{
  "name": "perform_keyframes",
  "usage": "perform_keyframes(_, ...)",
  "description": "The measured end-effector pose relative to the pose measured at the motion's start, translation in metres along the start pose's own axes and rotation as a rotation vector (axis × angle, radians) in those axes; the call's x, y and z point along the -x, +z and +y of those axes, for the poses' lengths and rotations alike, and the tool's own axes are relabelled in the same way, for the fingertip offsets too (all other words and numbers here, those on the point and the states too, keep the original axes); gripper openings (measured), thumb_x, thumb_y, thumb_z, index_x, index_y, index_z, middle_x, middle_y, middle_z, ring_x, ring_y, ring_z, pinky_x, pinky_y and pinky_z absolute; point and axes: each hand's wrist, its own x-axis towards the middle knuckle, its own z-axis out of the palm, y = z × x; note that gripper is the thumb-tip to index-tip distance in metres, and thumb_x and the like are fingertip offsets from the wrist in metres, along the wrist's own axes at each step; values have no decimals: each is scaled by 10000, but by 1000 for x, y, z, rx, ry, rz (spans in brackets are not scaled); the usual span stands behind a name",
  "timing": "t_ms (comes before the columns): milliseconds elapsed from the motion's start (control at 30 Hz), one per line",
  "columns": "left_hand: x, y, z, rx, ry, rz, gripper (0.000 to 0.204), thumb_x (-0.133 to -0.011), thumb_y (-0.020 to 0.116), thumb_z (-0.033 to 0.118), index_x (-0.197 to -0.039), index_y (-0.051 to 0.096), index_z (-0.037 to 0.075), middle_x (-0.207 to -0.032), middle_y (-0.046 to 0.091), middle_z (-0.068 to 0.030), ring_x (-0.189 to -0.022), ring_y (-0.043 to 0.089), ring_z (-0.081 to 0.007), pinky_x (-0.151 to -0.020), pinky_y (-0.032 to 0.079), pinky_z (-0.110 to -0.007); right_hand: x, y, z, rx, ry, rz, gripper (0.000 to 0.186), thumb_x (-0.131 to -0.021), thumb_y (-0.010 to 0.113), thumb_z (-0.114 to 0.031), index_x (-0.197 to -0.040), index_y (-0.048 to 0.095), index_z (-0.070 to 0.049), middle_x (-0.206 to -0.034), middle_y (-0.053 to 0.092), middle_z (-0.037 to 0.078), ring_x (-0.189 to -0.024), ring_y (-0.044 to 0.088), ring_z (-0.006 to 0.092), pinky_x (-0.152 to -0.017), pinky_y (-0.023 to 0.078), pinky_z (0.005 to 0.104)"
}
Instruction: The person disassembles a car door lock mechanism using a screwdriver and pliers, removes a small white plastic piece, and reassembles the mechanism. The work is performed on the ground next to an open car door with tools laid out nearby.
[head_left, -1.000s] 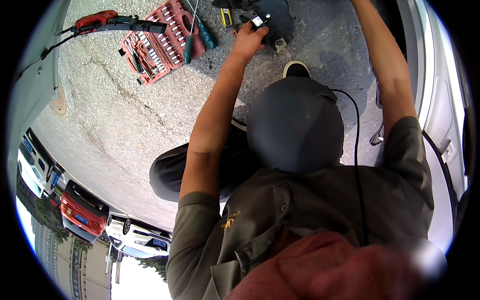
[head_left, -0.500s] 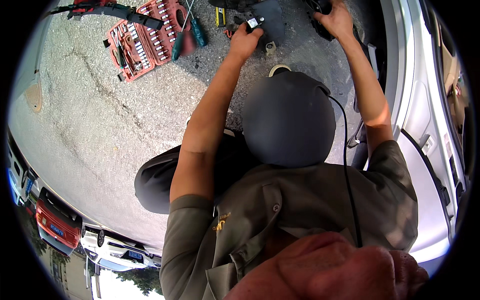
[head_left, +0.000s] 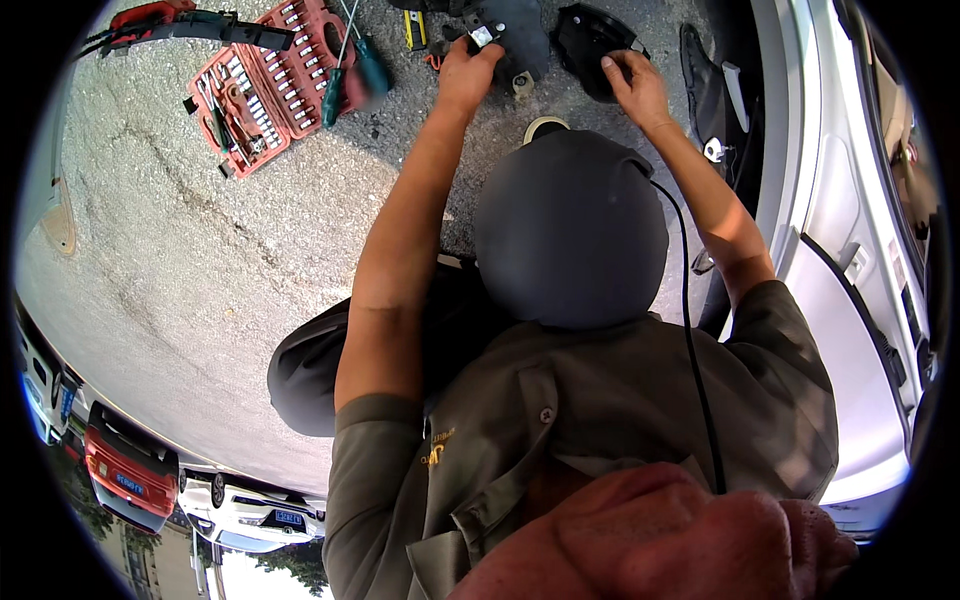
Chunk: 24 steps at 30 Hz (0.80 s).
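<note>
At the top of the view, my left hand [head_left: 468, 76] is closed on a dark part with a small shiny silver piece [head_left: 482, 37]; the fingers partly cover it. Beside it lies a flat dark panel [head_left: 520, 38], with a small tan fitting [head_left: 522, 86] at its near end. To the right, my right hand [head_left: 638, 92] grips the near edge of a rounded black plastic cover [head_left: 585, 45], thumb on top. The cover sits tilted, apart from my left hand. Fingers under it are hidden.
A red socket-set case [head_left: 280, 70] lies open at the upper left. Next to it are green-handled screwdrivers [head_left: 333, 98] and a yellow tool [head_left: 415, 30]. A curved red-and-black trim piece [head_left: 190, 28] lies beyond. A silver car body [head_left: 800, 190] borders the right; a black cable [head_left: 690, 300] hangs across my front.
My right hand has come left and nearer with the black cover, which now shows more fully beside the dark panel. My left hand keeps its hold on the dark part.
</note>
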Motion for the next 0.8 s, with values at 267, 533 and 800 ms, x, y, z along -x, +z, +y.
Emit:
perform_keyframes(267, 4, 2, 0, -4, 43, 8, 678, -818, 787, 321, -1355, 564, -28, -1088, 711, -160, -829, 698, -221, -670, 554, -358, 33, 18, 28, -837, 1096, -107, 736, -846, 837, -484, -1285, 600, 57, -1247, 643, 197, -1028, 687, 302, -848, 590, 422)
perform_keyframes(533, 5, 0, 8, -192, -20, -72, 630, -870, 789, 287, -1358, 530, -15, -1176, 692, -132, -1001, 708, -243, -673, 631, -369, 31, 40, 49, -1202, 1071, -66, 757, -827, 848, -526, -1361, 563, -71, -1192, 565, 147, -1049, 588, 267, -931, 553, 422)
perform_keyframes(800, -12, -2, -1, -186, 39, -78, 545, -900, 719, 241, -1359, 559, -5, -1009, 697, -114, -857, 713, -211, -599, 634, -366, -29, -6, 97, -1385, 593, 31, 324, -1031, 622, -208, -1317, 606, -57, -1268, 652, 97, -1138, 672, 297, -1008, 566, 466)
